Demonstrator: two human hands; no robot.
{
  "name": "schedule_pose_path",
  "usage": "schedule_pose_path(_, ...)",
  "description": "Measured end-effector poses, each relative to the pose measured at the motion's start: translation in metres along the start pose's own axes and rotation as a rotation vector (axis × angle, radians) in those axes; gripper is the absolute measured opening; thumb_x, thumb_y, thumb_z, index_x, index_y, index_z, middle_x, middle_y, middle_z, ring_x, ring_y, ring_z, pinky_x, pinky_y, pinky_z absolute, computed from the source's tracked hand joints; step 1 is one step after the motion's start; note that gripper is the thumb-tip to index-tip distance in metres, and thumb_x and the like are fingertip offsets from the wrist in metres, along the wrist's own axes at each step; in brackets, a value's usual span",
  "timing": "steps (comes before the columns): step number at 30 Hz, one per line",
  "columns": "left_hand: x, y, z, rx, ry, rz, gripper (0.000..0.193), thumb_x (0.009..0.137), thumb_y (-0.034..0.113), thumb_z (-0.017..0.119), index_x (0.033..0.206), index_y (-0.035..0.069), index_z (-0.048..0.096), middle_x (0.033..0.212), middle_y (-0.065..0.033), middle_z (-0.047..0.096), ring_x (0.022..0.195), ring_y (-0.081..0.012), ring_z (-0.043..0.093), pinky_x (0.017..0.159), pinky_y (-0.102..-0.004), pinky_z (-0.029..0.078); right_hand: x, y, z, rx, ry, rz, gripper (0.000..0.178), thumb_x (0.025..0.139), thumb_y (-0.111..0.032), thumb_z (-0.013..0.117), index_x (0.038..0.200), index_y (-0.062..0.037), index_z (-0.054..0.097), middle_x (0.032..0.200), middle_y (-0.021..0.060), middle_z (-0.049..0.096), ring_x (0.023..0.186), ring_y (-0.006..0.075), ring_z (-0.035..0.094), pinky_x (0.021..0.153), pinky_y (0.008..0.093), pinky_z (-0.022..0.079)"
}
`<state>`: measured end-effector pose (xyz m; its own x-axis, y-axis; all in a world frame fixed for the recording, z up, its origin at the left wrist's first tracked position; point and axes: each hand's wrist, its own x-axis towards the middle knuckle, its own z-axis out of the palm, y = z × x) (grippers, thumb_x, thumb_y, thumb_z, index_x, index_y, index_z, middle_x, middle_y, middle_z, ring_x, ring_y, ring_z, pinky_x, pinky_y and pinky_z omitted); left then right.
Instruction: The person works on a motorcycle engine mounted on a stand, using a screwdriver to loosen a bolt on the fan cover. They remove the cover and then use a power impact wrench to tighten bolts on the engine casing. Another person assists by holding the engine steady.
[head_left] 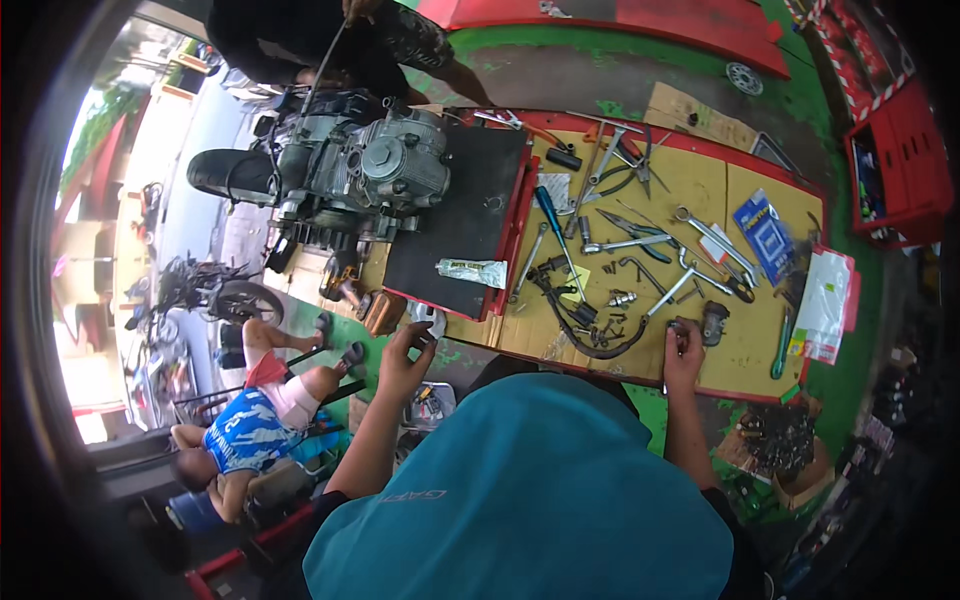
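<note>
At the bench's near left edge is my left hand [408,352], fingers curled in a pinch. A pale grey-white piece [428,320] touches or lies just beyond the fingertips; whether they grip it cannot be seen. My right hand [685,352] rests at the near edge farther right, its fingers closed around something small and dark. Beside it stands a dull grey metal part [714,323]. To its left, a black hose [590,348] curves across the cardboard among small bolts [612,330]. A motorcycle engine [395,160] sits at the far left on a black mat [465,200].
Pliers [640,235], wrenches [715,243], a screwdriver [550,210] and a blue packet [765,238] cover the cardboard. A tube [472,272] lies on the mat, a cordless drill [342,278] beside it. One person [300,40] stands behind the engine; another [250,430] sits at left.
</note>
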<state>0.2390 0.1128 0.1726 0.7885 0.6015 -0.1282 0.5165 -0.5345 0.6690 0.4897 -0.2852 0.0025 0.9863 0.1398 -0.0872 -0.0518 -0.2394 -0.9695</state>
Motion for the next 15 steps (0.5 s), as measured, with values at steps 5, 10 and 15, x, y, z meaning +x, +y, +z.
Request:
schedule_pose_path(5,-0.012,0.000,-0.001,0.050,0.009,-0.021,0.032,0.084,0.004,0.070,0.115,0.002,0.064,0.093,-0.0083,0.067,0.077,-0.0186,0.068,0.072,-0.0321,0.053,-0.002,0.016,-0.001,-0.010,-0.088,0.048,0.022,0.093,-0.006,0.066,0.114,-0.0001,0.063,0.085,-0.0007,0.061,0.068,0.0049,0.052,0.059,0.0210,0.042)
schedule_pose_path(10,-0.023,0.005,0.005,0.045,0.004,-0.075,0.032,0.084,0.004,0.069,0.115,0.001,0.063,0.095,-0.0094,0.066,0.078,-0.0200,0.068,0.073,-0.0329,0.053,-0.003,0.009,0.002,-0.067,-0.204,0.099,0.017,0.095,-0.007,0.064,0.111,-0.0013,0.062,0.083,0.0010,0.061,0.068,0.0052,0.055,0.061,0.0213,0.047)
schedule_pose_path(15,-0.025,0.000,0.011,0.036,0.006,-0.013,0.034,0.083,0.003,0.069,0.116,0.002,0.062,0.098,-0.0108,0.066,0.079,-0.0206,0.069,0.073,-0.0332,0.054,-0.002,0.018,0.011,0.015,-0.223,0.128,0.017,0.094,-0.008,0.068,0.109,-0.0009,0.064,0.084,0.0020,0.064,0.069,0.0065,0.056,0.061,0.0227,0.046)
